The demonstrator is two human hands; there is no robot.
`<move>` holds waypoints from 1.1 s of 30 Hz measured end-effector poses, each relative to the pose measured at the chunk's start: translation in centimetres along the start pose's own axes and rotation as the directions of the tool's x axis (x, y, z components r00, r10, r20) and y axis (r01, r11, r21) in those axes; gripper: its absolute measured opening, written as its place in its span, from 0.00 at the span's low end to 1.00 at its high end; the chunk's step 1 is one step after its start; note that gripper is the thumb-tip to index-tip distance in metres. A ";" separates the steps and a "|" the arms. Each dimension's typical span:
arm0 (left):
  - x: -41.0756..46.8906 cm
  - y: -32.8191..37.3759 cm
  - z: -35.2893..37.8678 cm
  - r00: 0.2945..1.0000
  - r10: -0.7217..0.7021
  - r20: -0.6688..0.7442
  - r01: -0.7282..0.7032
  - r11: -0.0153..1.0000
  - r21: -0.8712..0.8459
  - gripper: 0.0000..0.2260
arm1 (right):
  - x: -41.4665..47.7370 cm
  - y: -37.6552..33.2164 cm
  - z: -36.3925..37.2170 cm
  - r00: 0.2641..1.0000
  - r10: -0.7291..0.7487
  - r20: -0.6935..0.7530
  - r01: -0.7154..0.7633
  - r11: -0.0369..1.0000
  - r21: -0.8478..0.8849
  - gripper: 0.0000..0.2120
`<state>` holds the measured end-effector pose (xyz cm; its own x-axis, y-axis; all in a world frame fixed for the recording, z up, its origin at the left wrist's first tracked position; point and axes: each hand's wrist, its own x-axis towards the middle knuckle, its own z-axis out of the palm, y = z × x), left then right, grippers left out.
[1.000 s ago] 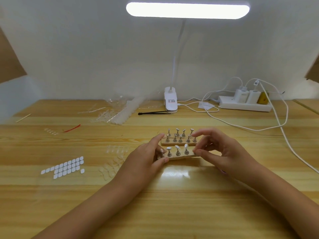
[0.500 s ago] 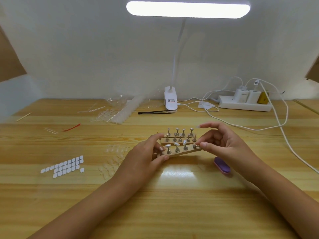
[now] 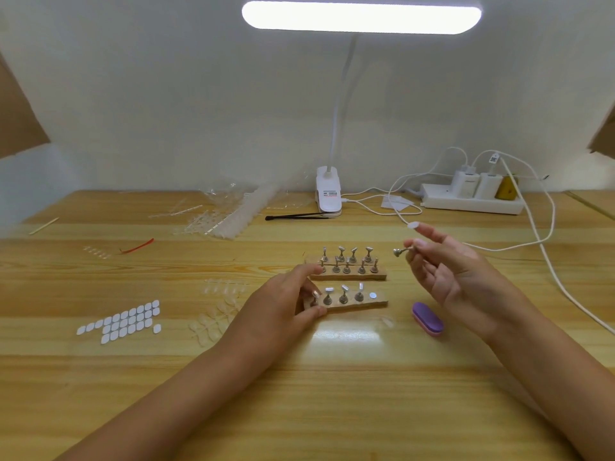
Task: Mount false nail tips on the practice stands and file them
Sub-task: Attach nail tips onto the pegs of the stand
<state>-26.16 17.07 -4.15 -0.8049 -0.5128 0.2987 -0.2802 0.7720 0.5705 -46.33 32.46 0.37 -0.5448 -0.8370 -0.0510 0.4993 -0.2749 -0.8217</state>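
I see metal stand [image 3: 402, 251] lying sideways, head pointing left, pinched in my right hand [image 3: 442, 271] fingers, raised; left hand [image 3: 286, 304] fingers clamped on near wooden base [image 3: 349, 302] end.

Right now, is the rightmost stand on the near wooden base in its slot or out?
Out. The right hand holds a metal stand in the air, and the rightmost spot on the near base shows only a bare round disc.

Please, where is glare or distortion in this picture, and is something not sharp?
Head view: the lamp bar is overexposed; its glare reflects on the table before the near stand base. Wide-angle bending curves the table edges. The clear nail tips look faint; the right hand is slightly soft.
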 end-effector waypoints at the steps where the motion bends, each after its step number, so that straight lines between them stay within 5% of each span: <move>1: 0.0 -0.1 0.1 1.000 0.013 0.002 -0.013 1.000 0.012 0.21 | -0.1 0.1 0.2 0.999 0.032 0.023 -0.032 0.999 0.017 0.24; 7: -0.7 0.4 -0.7 0.984 0.162 -0.078 -0.155 0.983 0.097 0.19 | -1.3 1.5 2.1 0.965 0.181 0.192 -0.181 0.983 -0.018 0.32; 11: -1.7 2.1 -1.5 0.941 0.275 -0.196 -0.284 0.959 -0.016 0.16 | -2.2 2.6 3.5 0.947 0.182 0.265 -0.179 0.983 -0.037 0.21; 13: -2.4 3.1 -1.6 0.974 0.163 -0.159 -0.206 0.927 -0.313 0.14 | -2.5 3.0 3.8 0.941 0.161 0.298 -0.150 0.987 -0.060 0.20; 15: -2.8 4.0 -1.7 0.999 0.021 -0.025 -0.032 0.763 -0.645 0.12 | -2.8 3.2 4.0 0.941 0.134 0.312 -0.113 0.990 -0.084 0.20; 17: -3.1 4.4 -1.5 0.997 -0.054 0.059 0.080 0.624 -0.778 0.11 | -2.9 3.3 4.2 0.947 0.096 0.306 -0.059 0.990 -0.128 0.19; 21: -3.3 4.8 -1.1 0.990 -0.103 0.092 0.133 0.527 -0.839 0.08 | -3.2 3.6 4.4 0.956 0.018 0.294 0.040 0.981 -0.191 0.16; 33: -3.1 4.3 -1.5 0.986 -0.167 -0.031 0.073 0.580 -0.812 0.03 | -3.3 3.7 4.1 0.956 -0.027 0.292 0.121 0.943 -0.311 0.04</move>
<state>-24.07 21.45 -1.47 -0.7305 -0.6456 0.2226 0.2035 0.1054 0.9734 -39.89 32.23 -0.15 -0.3378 -0.9309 0.1388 0.1950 -0.2135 -0.9573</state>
